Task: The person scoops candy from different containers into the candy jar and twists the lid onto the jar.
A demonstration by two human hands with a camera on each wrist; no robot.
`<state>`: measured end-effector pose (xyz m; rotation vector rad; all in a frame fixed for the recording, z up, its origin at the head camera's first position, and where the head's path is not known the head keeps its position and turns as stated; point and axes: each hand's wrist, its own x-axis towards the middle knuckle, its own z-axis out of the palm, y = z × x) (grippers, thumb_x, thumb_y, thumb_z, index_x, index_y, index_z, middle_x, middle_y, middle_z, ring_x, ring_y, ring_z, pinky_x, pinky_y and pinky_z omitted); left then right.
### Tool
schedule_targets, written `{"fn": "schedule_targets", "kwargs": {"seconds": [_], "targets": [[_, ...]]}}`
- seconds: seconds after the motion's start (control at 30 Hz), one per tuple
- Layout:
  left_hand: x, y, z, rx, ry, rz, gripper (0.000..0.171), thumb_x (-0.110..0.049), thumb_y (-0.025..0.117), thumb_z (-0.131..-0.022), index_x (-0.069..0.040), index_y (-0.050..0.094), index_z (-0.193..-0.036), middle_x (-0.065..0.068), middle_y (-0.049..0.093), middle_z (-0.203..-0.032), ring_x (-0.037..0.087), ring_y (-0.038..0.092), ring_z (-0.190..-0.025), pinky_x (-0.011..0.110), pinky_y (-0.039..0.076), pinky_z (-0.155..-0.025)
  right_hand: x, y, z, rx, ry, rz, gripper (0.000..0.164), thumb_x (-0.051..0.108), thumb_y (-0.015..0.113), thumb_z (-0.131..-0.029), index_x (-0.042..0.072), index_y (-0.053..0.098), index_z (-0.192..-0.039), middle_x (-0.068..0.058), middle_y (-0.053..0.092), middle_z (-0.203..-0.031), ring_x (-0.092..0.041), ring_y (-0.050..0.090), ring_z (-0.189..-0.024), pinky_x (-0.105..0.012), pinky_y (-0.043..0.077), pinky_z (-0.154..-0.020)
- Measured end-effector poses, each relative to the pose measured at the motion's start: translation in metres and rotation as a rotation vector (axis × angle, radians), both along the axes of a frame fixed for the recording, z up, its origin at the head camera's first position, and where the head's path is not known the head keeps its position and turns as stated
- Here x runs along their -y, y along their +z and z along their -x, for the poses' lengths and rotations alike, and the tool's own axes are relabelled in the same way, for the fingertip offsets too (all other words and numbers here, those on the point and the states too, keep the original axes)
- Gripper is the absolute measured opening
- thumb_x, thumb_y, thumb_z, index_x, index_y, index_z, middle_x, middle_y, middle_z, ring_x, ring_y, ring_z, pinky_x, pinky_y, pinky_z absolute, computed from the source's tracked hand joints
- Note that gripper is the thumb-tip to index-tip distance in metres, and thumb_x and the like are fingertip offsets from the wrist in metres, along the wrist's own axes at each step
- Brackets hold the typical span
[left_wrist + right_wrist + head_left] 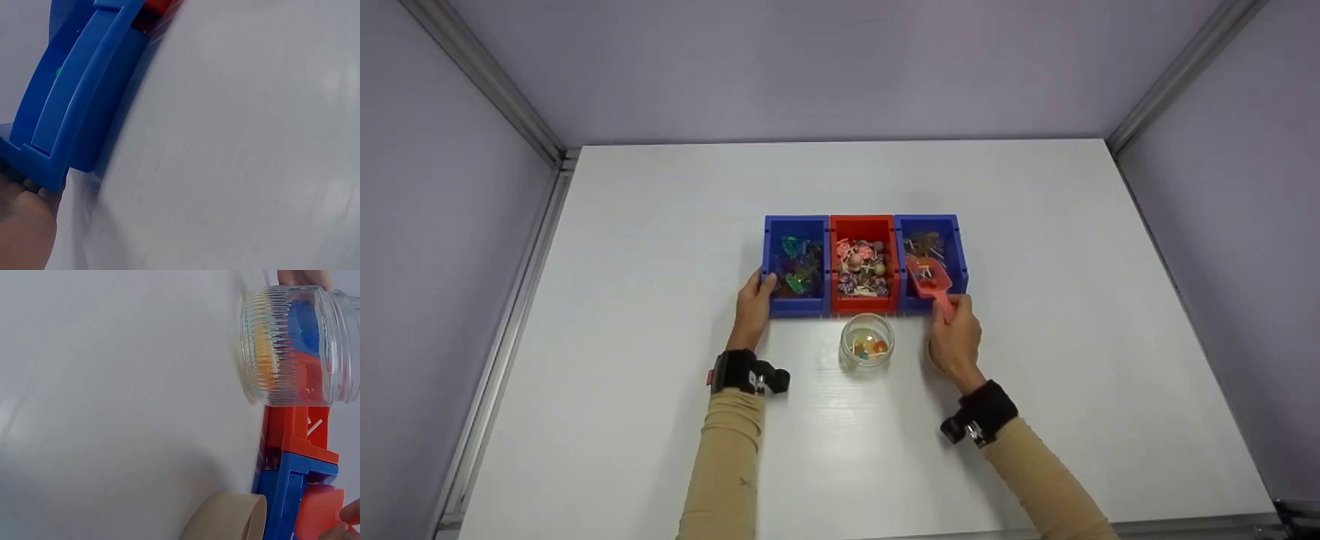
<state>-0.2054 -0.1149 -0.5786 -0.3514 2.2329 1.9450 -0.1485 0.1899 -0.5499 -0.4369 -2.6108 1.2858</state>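
Observation:
My right hand (958, 337) grips the handle of a pink scoop (931, 279), whose bowl dips into the right blue bin (913, 304) and carries some small pieces with white sticks. Brownish clear candies with sticks (926, 244) lie around it. On the far side of the row, my left hand (750, 311) holds the outer wall of the left blue bin (799, 307), thumb at the rim. Green and dark translucent pieces (799, 281) fill that bin. Between them, a red bin (864, 305) contains several lollipops (862, 262).
A ribbed glass jar (281, 343) stands in front of the red bin, with a few colourful candies (870, 346) at its bottom. Beside it, a beige round object (225, 517) is mostly covered by my right hand in the head view. White table (660, 225), walls behind and at both sides.

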Motion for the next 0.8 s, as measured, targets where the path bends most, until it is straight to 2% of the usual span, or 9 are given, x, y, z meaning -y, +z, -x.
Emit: {"fn": "schedule_targets", "kwargs": {"seconds": [0.23,0.43,0.8], "targets": [[-0.002,-0.001,-0.002,-0.023,-0.001,0.039,0.057,-0.033,0.037,-0.105,0.000,0.028,-0.151,0.019,0.034,-0.156,0.030,0.027,-0.149,0.043,0.023,-0.125,-0.002,-0.003,0.000,-0.054,-0.027,-0.010,0.023,0.015,0.057,-0.093,-0.003,0.057,-0.107,-0.010,0.051,-0.076,-0.025,0.046,-0.071,-0.029,0.030,-0.062],[-0.002,0.000,-0.002,0.009,-0.005,0.028,0.059,-0.034,0.035,-0.105,0.000,0.024,-0.152,0.019,0.029,-0.158,0.031,0.021,-0.151,0.043,0.018,-0.126,-0.004,-0.006,-0.001,-0.093,-0.025,-0.046,0.021,0.014,0.058,-0.092,-0.003,0.058,-0.104,-0.014,0.057,-0.076,-0.026,0.048,-0.070,-0.030,0.031,-0.061],[-0.002,0.002,-0.002,0.036,-0.013,0.022,0.060,-0.036,0.032,-0.106,-0.002,0.020,-0.154,0.017,0.024,-0.160,0.030,0.018,-0.152,0.042,0.016,-0.127,-0.013,-0.003,0.000,-0.150,-0.002,-0.061,0.021,0.013,0.059,-0.090,-0.004,0.060,-0.102,-0.019,0.063,-0.078,-0.027,0.051,-0.067,-0.029,0.032,-0.059]]}}
